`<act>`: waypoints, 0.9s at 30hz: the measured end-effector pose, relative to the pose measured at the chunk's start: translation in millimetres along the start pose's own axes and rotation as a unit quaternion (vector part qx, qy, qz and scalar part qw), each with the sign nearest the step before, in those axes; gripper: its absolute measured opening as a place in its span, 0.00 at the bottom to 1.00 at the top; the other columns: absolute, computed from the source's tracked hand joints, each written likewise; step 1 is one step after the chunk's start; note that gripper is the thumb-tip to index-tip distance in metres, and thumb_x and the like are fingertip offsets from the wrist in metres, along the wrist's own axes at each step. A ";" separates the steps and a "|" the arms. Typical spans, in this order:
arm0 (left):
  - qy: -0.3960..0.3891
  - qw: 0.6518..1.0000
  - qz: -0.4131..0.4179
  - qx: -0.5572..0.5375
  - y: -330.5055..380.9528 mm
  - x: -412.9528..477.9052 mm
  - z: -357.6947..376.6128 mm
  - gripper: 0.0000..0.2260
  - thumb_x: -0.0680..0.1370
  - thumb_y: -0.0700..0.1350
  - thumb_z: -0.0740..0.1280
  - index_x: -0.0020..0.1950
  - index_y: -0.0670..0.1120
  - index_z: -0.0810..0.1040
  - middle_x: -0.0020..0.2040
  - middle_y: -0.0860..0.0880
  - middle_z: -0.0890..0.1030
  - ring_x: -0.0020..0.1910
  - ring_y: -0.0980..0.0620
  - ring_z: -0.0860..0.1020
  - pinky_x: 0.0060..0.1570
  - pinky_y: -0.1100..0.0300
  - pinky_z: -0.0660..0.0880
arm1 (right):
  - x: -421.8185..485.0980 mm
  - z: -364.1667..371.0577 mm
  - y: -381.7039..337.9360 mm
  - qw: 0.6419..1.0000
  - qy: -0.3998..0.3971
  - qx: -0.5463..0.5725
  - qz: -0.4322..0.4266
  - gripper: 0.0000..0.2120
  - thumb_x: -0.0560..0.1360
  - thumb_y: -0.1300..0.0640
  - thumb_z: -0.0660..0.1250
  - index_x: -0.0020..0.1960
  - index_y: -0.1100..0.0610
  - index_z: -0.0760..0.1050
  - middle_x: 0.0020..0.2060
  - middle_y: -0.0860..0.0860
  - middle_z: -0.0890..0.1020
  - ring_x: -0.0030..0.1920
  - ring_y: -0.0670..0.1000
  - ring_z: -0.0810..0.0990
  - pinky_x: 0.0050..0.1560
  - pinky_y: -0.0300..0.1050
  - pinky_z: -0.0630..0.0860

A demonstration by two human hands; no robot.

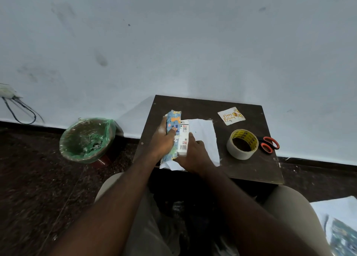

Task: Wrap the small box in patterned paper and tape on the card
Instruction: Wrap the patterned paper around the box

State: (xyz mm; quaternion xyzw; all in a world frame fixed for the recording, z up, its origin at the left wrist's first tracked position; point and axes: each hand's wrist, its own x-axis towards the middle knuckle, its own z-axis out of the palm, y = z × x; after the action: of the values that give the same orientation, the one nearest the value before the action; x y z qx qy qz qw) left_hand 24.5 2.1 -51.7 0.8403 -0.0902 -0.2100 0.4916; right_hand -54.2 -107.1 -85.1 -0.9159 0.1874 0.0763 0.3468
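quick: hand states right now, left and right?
Left hand: grips the patterned paper folded over the box, thumb on top.
Right hand: open, fingers pressing the paper's white side down beside the box.

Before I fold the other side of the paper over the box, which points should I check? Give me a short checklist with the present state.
1. Left side wrapped: ok; left hand grips the patterned paper over the box.
2. Box steady: ok; right hand rests on it.
3. Rest of paper free: ok; lies flat, white side up.
4. Reach to tape roll: ok, right of the paper.
5. Tape piece cut: not ok; none seen.
6. Fold clear of card: ok; it lies at the table's far side.
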 end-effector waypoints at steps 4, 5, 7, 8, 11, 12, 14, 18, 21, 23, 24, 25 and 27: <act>0.009 1.000 -0.010 -0.015 -4.9 4.1 -2.4 0.28 0.83 0.54 0.60 0.81 0.57 0.52 0.67 0.49 0.77 0.55 0.51 0.82 0.59 0.47 0.79 | -1.3 -0.3 -1.3 1.000 -0.006 -0.001 0.002 0.51 0.66 0.32 0.69 0.78 0.52 0.49 0.72 0.48 0.69 0.70 0.53 0.67 0.68 0.56 0.71; 0.011 1.000 -0.012 -0.017 -4.4 4.3 -2.4 0.28 0.83 0.53 0.60 0.81 0.57 0.52 0.68 0.49 0.77 0.55 0.51 0.82 0.58 0.48 0.79 | -1.3 -0.1 -1.6 1.000 -0.008 -0.004 0.002 0.50 0.67 0.32 0.69 0.78 0.52 0.49 0.73 0.48 0.68 0.71 0.54 0.66 0.68 0.58 0.71; 0.012 1.000 -0.012 -0.017 -3.0 3.7 -2.0 0.27 0.84 0.53 0.59 0.81 0.56 0.54 0.68 0.49 0.77 0.53 0.52 0.82 0.53 0.53 0.81 | -1.7 0.7 -1.9 1.000 -0.007 -0.015 0.000 0.50 0.68 0.31 0.68 0.78 0.52 0.50 0.73 0.47 0.68 0.72 0.55 0.65 0.68 0.60 0.70; 0.014 1.000 -0.009 -0.012 -2.0 3.1 -2.1 0.26 0.84 0.52 0.59 0.81 0.56 0.54 0.67 0.49 0.77 0.52 0.53 0.82 0.49 0.57 0.81 | -2.1 0.8 -2.4 1.000 -0.005 -0.021 -0.002 0.50 0.68 0.31 0.68 0.78 0.52 0.50 0.73 0.47 0.68 0.73 0.55 0.65 0.68 0.60 0.70; 0.019 1.000 0.000 -0.006 -2.0 3.0 -1.5 0.25 0.84 0.51 0.58 0.80 0.56 0.56 0.66 0.49 0.78 0.50 0.54 0.82 0.46 0.59 0.80 | -3.5 0.7 -3.1 1.000 -0.002 -0.030 -0.007 0.46 0.70 0.32 0.68 0.78 0.50 0.51 0.74 0.46 0.67 0.73 0.55 0.64 0.68 0.60 0.71; 0.018 1.000 0.000 -0.009 -1.8 2.5 -1.2 0.25 0.84 0.51 0.58 0.80 0.56 0.56 0.65 0.48 0.78 0.49 0.54 0.82 0.46 0.59 0.80 | -3.9 0.6 -2.7 0.999 -0.003 -0.031 -0.006 0.45 0.71 0.34 0.69 0.77 0.50 0.52 0.74 0.46 0.67 0.73 0.55 0.64 0.67 0.59 0.71; 0.016 1.000 0.002 -0.014 -1.2 2.4 -0.3 0.25 0.84 0.50 0.58 0.80 0.56 0.56 0.65 0.48 0.78 0.49 0.54 0.82 0.43 0.62 0.79 | -5.7 -0.5 -2.3 1.000 -0.003 -0.029 -0.003 0.42 0.72 0.36 0.70 0.77 0.49 0.54 0.73 0.46 0.68 0.73 0.54 0.63 0.66 0.58 0.72; 0.020 1.000 0.003 -0.014 -1.3 3.1 -0.6 0.25 0.85 0.50 0.57 0.80 0.57 0.55 0.64 0.49 0.78 0.45 0.56 0.82 0.37 0.66 0.75 | -6.5 2.3 -3.1 1.000 0.019 -0.021 -0.005 0.41 0.70 0.33 0.69 0.75 0.47 0.56 0.71 0.45 0.71 0.70 0.53 0.68 0.65 0.55 0.73; 0.025 0.999 0.013 -0.032 -4.8 4.5 0.3 0.23 0.85 0.49 0.57 0.79 0.59 0.57 0.61 0.48 0.80 0.45 0.55 0.82 0.38 0.65 0.75 | -5.2 5.9 -2.3 0.999 0.026 -0.019 -0.003 0.43 0.68 0.30 0.67 0.76 0.46 0.56 0.71 0.44 0.71 0.68 0.53 0.70 0.66 0.55 0.71; 0.027 0.999 0.015 -0.037 -6.4 5.4 1.0 0.22 0.85 0.49 0.57 0.78 0.61 0.60 0.61 0.47 0.80 0.46 0.54 0.83 0.38 0.65 0.76 | -3.6 6.1 -1.2 0.999 0.029 -0.021 -0.006 0.44 0.67 0.29 0.66 0.76 0.46 0.57 0.71 0.45 0.70 0.68 0.53 0.71 0.67 0.56 0.70; 0.028 0.999 0.014 -0.038 -6.4 5.5 1.2 0.21 0.85 0.49 0.57 0.77 0.61 0.62 0.62 0.47 0.79 0.46 0.54 0.82 0.38 0.65 0.76 | -3.1 5.1 -1.0 0.999 0.028 -0.024 -0.008 0.44 0.67 0.29 0.66 0.76 0.46 0.57 0.71 0.45 0.70 0.67 0.53 0.72 0.67 0.56 0.70; 0.029 0.999 0.014 -0.036 -6.8 6.0 1.5 0.20 0.85 0.49 0.57 0.77 0.60 0.64 0.63 0.47 0.78 0.46 0.55 0.82 0.38 0.66 0.76 | -2.1 5.0 0.0 0.999 0.027 -0.028 -0.013 0.44 0.67 0.30 0.67 0.76 0.47 0.57 0.71 0.46 0.71 0.67 0.53 0.72 0.67 0.55 0.69; 0.027 0.999 0.016 -0.017 -6.2 5.7 1.6 0.20 0.85 0.49 0.57 0.77 0.58 0.65 0.65 0.47 0.77 0.46 0.56 0.81 0.41 0.65 0.76 | -3.9 2.8 -1.2 0.999 0.026 -0.031 -0.025 0.42 0.69 0.32 0.68 0.76 0.47 0.58 0.72 0.47 0.71 0.67 0.53 0.73 0.69 0.53 0.67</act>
State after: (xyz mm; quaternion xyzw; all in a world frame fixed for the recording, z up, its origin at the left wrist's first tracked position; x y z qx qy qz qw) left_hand 28.5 1.9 -59.3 0.8357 -0.0867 -0.1810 0.5112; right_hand -57.3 -103.2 -85.4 -0.9323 0.1711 0.0496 0.3148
